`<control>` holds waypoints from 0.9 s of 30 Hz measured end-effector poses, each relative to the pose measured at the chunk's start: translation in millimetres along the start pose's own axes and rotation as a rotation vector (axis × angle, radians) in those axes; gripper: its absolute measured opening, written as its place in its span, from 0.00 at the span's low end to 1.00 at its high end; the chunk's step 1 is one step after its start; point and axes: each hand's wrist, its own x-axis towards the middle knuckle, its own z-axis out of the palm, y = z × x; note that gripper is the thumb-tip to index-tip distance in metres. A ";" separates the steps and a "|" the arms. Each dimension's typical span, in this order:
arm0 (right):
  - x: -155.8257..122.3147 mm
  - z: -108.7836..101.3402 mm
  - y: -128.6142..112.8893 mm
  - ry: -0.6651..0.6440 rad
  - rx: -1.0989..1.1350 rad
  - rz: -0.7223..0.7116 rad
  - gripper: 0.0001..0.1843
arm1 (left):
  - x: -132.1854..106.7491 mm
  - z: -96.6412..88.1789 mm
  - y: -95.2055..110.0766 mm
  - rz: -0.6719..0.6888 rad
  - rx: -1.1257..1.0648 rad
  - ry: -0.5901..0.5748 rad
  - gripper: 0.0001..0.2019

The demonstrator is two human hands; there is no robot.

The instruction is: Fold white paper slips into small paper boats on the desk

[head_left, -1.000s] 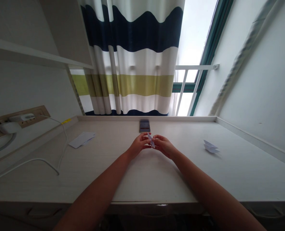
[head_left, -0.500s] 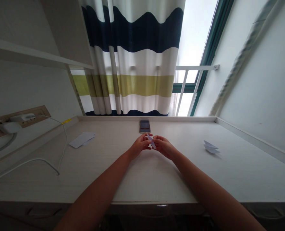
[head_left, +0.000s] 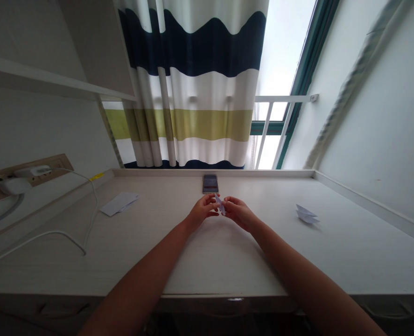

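Note:
Between my two hands is a small piece of folded white paper (head_left: 220, 204), tilted and pointed at its upper end. My left hand (head_left: 204, 209) pinches it from the left with fingers curled. From the right, my right hand (head_left: 237, 212) grips its edge between thumb and fingers. The fingers cover part of the paper, so its full shape cannot be made out. A phone (head_left: 210, 184) lies flat just beyond my hands. Over on the right sit folded white paper pieces (head_left: 306, 214) with pointed ends. Flat white paper sheets (head_left: 118, 204) lie in a stack at the left.
A white cable (head_left: 95, 200) runs from the wall socket strip (head_left: 35, 171) across the left of the white desk (head_left: 224, 266). A low raised rim (head_left: 157, 172) borders the desk's back. Behind it hang a striped curtain (head_left: 207, 123) and a white railing (head_left: 284, 99).
The folded paper has turned slightly more upright between my fingers, and my left fingers have shifted a little. Everything else on the desk stays where it was.

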 end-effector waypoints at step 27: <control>-0.8 6.1 -1.1 0.010 0.062 0.019 0.10 | 0.9 0.3 -1.9 -0.028 -0.009 -0.015 0.16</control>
